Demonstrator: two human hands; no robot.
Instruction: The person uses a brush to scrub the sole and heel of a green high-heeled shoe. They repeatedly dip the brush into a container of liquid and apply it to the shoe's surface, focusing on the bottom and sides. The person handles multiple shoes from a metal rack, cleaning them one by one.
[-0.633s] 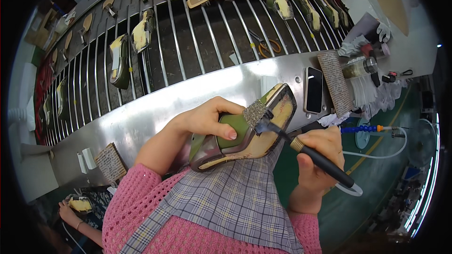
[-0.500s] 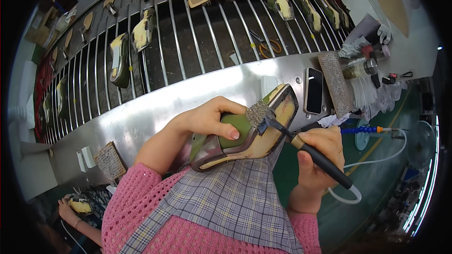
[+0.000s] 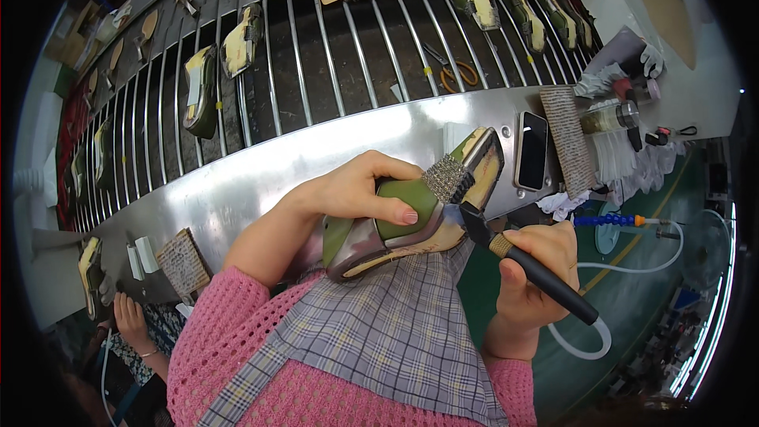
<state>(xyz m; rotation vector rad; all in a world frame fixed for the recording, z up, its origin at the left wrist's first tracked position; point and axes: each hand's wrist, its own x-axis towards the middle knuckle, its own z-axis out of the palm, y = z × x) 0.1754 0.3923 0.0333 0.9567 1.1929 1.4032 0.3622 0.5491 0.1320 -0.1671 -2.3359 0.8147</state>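
Note:
My left hand [image 3: 368,188] is wrapped round a green shoe on a last [image 3: 407,198], thumb along its side. A glittering band [image 3: 448,179] crosses the shoe's front, and the pale underside [image 3: 431,243] is turned partly toward my right. My right hand [image 3: 539,273] grips a black-handled, hose-fed brush [image 3: 553,283] with a brass collar. Its flat dark head [image 3: 477,225] is at the lower edge of the shoe, just behind the band; whether it touches cannot be told. A clear hose [image 3: 593,348] loops from the handle's end.
A metal ledge [image 3: 261,162] runs beyond my hands to a rack of rods [image 3: 332,71] holding several shoes and insoles. At right lie a phone [image 3: 530,150] and a rough block [image 3: 564,138]. Another person's hand [image 3: 133,320] is at lower left, near a green shoe [image 3: 89,269].
The brush head has shifted slightly right and down along the shoe. The shoe has rolled, showing less underside. At lower left, the other person's shoe has moved up onto the ledge, with their hand below it.

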